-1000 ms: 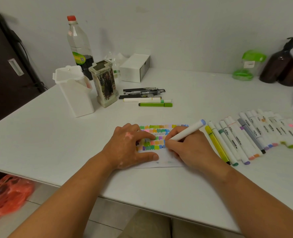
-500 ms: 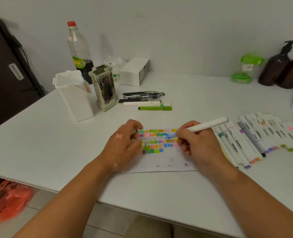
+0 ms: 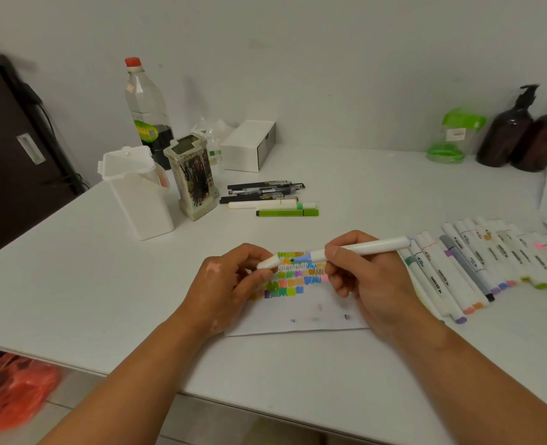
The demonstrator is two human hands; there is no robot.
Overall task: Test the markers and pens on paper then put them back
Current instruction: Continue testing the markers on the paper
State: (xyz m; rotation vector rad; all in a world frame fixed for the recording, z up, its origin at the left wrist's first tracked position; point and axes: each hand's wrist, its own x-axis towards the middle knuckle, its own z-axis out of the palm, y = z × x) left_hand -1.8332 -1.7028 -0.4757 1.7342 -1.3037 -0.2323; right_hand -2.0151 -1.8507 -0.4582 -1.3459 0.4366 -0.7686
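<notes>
R hand (image 3: 371, 284) fingers grip marker (image 3: 365, 247) lying left-right, blue tip twd cap (image 3: 269, 262) pinched by L hand (image 3: 227, 284) fingers, over paper (image 3: 297, 317); marker row (image 3: 477, 261) nr tabletop (image 3: 105, 284) right edge.

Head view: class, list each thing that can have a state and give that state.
marker, uncapped, blue tip bare, gripped by right hand
cap, off, pinched by left hand near the tip
paper, flat, partly filled with colour swatches
row of markers, capped, lying side by side
bottle, upright, red cap on
</notes>
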